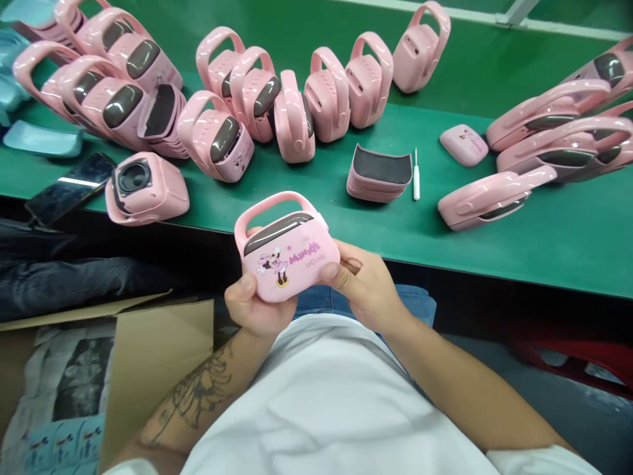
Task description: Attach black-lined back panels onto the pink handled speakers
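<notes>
I hold a pink handled speaker case (pixel 287 247) with a cartoon mouse print and a dark glossy panel above my lap, just below the green table's front edge. My left hand (pixel 254 303) grips its lower left corner, thumb on the front. My right hand (pixel 363 284) wraps its right side, thumb pressed on the front face. Both hands are closed on it.
The green table (pixel 544 231) carries several pink handled cases (pixel 326 92), a pink speaker unit (pixel 146 188), a stack of dark-faced panels (pixel 378 175), a small white tool (pixel 416 175), a pink lid (pixel 463 144) and a phone (pixel 69 188). An open cardboard box (pixel 148 356) sits lower left.
</notes>
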`<action>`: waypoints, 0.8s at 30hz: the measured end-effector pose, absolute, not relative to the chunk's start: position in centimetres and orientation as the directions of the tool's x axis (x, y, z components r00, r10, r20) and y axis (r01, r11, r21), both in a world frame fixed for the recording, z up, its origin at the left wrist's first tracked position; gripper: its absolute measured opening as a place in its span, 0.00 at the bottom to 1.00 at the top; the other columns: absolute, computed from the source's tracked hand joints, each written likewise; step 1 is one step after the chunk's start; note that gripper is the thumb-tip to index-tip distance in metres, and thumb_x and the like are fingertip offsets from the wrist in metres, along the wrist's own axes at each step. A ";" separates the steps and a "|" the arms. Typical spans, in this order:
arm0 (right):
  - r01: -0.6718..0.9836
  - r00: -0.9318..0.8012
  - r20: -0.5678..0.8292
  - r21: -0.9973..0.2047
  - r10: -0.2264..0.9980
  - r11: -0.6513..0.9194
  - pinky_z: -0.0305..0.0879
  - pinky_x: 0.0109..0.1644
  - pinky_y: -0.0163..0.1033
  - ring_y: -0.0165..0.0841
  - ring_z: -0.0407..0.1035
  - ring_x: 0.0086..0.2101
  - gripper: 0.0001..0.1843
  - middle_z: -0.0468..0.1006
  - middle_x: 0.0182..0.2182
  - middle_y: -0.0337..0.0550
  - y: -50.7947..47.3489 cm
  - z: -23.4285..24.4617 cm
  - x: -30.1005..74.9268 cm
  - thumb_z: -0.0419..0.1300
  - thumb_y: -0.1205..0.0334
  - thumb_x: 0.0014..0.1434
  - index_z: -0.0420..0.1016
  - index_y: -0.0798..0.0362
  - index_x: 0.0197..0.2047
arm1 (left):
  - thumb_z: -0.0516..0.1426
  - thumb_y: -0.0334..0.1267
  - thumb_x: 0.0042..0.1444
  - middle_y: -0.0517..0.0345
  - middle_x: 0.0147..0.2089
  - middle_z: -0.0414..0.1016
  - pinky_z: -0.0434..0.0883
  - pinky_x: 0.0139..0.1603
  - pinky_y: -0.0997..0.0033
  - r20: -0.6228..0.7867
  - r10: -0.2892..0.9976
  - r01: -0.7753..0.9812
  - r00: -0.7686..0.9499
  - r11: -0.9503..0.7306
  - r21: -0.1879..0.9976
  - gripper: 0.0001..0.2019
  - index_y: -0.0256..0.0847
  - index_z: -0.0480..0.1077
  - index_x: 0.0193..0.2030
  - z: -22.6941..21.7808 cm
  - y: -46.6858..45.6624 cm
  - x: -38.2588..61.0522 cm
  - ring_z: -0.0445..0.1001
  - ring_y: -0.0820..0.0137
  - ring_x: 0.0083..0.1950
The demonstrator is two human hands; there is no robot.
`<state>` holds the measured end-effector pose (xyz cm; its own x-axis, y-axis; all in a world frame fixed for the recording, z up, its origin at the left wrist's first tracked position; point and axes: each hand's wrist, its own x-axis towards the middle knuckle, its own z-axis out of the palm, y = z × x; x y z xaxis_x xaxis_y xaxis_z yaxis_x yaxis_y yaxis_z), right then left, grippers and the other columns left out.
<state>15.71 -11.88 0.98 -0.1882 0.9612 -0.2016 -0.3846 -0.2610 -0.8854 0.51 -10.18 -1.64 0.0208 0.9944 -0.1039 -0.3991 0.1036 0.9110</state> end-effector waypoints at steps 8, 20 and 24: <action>0.168 -0.331 -0.153 -0.981 0.931 -0.101 0.68 0.71 0.56 0.51 0.72 0.66 0.45 0.75 0.69 0.49 -14.3 2.2 21.7 0.76 0.49 0.59 0.68 0.45 0.74 | 0.70 0.55 0.54 0.46 0.81 0.57 0.66 0.74 0.46 0.060 0.967 -0.127 0.248 -0.029 0.991 0.45 0.55 0.59 0.77 -3.0 -10.9 -4.7 0.63 0.45 0.78; 0.182 -0.325 -0.268 -0.959 0.907 -0.218 0.69 0.69 0.57 0.52 0.68 0.66 0.48 0.70 0.66 0.53 -19.8 -1.0 21.4 0.73 0.33 0.56 0.67 0.40 0.74 | 0.74 0.49 0.46 0.55 0.58 0.82 0.79 0.54 0.60 -0.294 0.670 0.447 0.682 -0.064 0.892 0.33 0.50 0.77 0.60 2.4 -10.6 -4.3 0.82 0.55 0.54; 0.023 -0.259 -0.279 -0.959 0.925 -0.283 0.60 0.75 0.62 0.55 0.62 0.70 0.50 0.67 0.72 0.50 -21.6 -2.1 19.8 0.74 0.33 0.55 0.64 0.36 0.75 | 0.76 0.51 0.44 0.53 0.63 0.80 0.78 0.60 0.53 -0.334 0.682 0.469 0.650 -0.014 0.883 0.36 0.51 0.76 0.62 2.5 -11.3 -5.0 0.80 0.51 0.60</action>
